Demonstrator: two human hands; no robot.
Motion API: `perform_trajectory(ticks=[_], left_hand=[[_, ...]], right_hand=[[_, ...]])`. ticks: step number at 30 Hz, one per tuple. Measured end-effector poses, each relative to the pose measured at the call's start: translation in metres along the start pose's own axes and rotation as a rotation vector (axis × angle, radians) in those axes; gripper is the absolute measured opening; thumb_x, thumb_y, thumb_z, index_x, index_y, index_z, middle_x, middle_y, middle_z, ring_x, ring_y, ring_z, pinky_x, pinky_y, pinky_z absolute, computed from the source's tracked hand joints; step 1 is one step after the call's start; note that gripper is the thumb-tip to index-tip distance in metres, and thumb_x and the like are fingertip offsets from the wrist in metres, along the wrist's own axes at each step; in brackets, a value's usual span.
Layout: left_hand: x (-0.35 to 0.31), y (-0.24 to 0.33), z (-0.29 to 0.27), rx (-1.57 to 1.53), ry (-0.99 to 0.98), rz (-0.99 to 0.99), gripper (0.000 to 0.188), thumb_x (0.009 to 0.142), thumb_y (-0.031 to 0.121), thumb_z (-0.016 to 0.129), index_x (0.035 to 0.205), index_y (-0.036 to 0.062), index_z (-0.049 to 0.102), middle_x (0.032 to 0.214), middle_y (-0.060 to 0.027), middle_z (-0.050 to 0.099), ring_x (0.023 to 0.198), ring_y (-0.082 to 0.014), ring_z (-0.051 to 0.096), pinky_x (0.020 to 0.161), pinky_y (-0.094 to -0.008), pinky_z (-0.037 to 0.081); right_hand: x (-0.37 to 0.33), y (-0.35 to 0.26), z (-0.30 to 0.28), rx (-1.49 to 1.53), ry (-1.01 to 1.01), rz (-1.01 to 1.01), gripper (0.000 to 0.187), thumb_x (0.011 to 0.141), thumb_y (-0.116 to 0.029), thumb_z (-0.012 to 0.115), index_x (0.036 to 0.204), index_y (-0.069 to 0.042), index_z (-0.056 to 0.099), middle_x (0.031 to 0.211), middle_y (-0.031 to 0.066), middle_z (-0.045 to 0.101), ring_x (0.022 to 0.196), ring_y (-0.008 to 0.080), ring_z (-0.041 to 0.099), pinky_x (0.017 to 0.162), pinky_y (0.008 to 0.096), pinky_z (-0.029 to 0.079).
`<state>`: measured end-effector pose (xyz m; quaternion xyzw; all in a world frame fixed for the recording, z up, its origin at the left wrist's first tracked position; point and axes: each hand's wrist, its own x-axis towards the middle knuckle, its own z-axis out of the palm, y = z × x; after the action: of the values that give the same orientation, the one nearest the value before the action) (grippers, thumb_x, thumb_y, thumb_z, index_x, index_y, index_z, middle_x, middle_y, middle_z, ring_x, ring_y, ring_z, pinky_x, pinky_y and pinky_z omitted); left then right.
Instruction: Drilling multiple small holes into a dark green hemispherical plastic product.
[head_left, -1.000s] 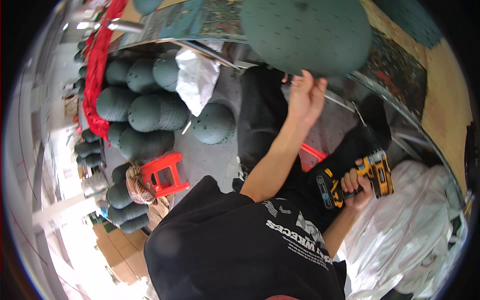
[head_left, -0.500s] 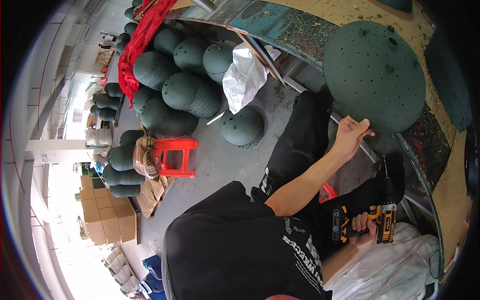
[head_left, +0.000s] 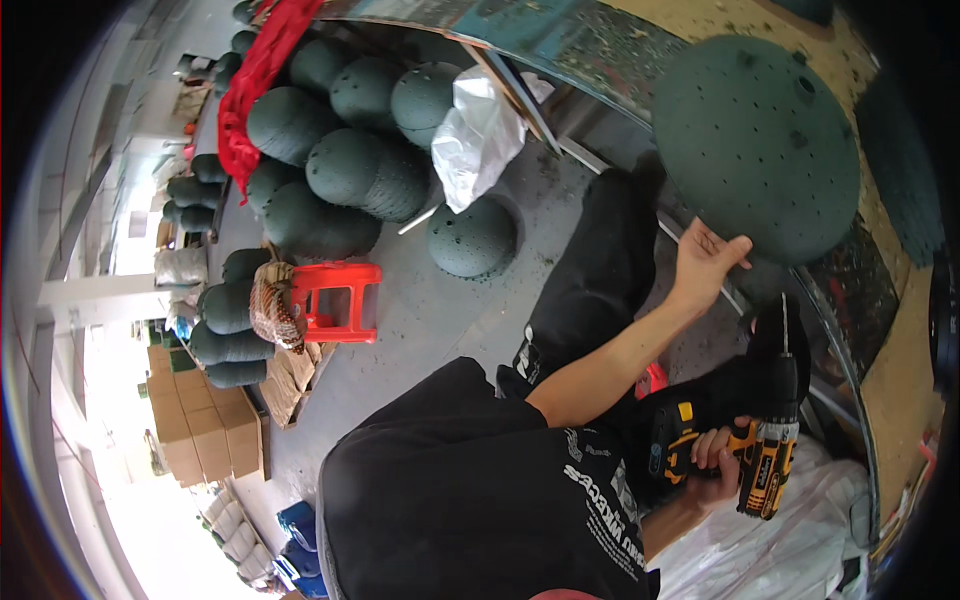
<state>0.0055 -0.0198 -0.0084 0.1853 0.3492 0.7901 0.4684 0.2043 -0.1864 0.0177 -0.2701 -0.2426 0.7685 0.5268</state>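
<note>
A large dark green dome-shaped shell (head_left: 755, 150), dotted with small holes, is tilted up at the workbench on the right. My left hand (head_left: 712, 262) grips its lower rim between thumb and fingers. Near the shell's top right is one larger round opening. Lower down, my right hand (head_left: 715, 465) is closed around the handle of a yellow and black cordless drill (head_left: 768, 465). Its long bit (head_left: 785, 325) points up toward the shell's lower edge, apart from it.
The scrap-strewn workbench (head_left: 600, 70) runs along the top and right. Several stacks of green domes (head_left: 350, 170) stand on the floor, with a single dome (head_left: 470, 238) nearer. A red stool (head_left: 340, 300), a white plastic bag (head_left: 478, 135) and cardboard boxes (head_left: 205, 430) are to the left.
The shell has turned slightly, and its small projecting stubs show less distinctly. My right hand has lowered the drill a little. The whole view has shifted slightly.
</note>
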Motion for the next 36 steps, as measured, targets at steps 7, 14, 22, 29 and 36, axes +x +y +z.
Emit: perform_trajectory(ticks=[7,14,22,29,36], left_hand=[[0.0,-0.011,-0.006,0.094,0.001,0.034,0.037,0.082,0.001,0.073,0.113,0.0003,0.053,0.094,-0.0092,0.067,0.072,-0.0169,0.067,0.068,-0.0319,0.059],[0.004,-0.017,-0.004,-0.022,-0.066,0.078,0.018,0.088,-0.001,0.067,0.104,0.0009,0.057,0.094,-0.0069,0.068,0.076,-0.0136,0.066,0.066,-0.0321,0.06],[0.005,-0.02,-0.001,-0.023,0.021,0.084,0.031,0.081,0.009,0.08,0.101,0.0,0.058,0.087,-0.0071,0.066,0.076,-0.0137,0.065,0.066,-0.0319,0.06],[0.005,-0.022,0.0,-0.009,0.056,0.086,0.033,0.079,0.007,0.08,0.102,-0.001,0.058,0.086,-0.0074,0.066,0.075,-0.0137,0.065,0.064,-0.0316,0.06],[0.005,-0.022,0.0,0.021,0.05,0.095,0.03,0.081,0.006,0.079,0.101,-0.0016,0.058,0.085,-0.0075,0.066,0.072,-0.013,0.064,0.064,-0.0315,0.06]], right_hand=[[0.001,-0.008,0.056,-0.503,0.198,-0.087,0.05,0.079,-0.001,0.056,0.125,0.011,0.04,0.07,0.0039,0.048,0.058,0.0111,0.044,0.059,0.0244,0.037],[0.004,0.0,0.073,-1.406,0.113,-0.404,0.035,0.079,0.004,0.066,0.114,0.001,0.062,0.084,0.0021,0.064,0.073,0.0108,0.059,0.069,0.0231,0.044],[0.006,0.01,0.091,-1.925,-0.04,-0.658,0.027,0.079,-0.008,0.074,0.105,-0.007,0.07,0.106,0.0063,0.07,0.099,0.0234,0.068,0.088,0.0343,0.053],[0.003,0.032,0.083,-1.094,0.229,-0.091,0.028,0.079,-0.007,0.075,0.106,-0.005,0.07,0.104,0.0065,0.071,0.095,0.022,0.07,0.082,0.0314,0.054],[0.009,0.042,0.08,-0.974,0.284,0.007,0.027,0.084,-0.01,0.071,0.111,-0.007,0.068,0.105,0.0055,0.07,0.093,0.0213,0.07,0.08,0.0311,0.054]])
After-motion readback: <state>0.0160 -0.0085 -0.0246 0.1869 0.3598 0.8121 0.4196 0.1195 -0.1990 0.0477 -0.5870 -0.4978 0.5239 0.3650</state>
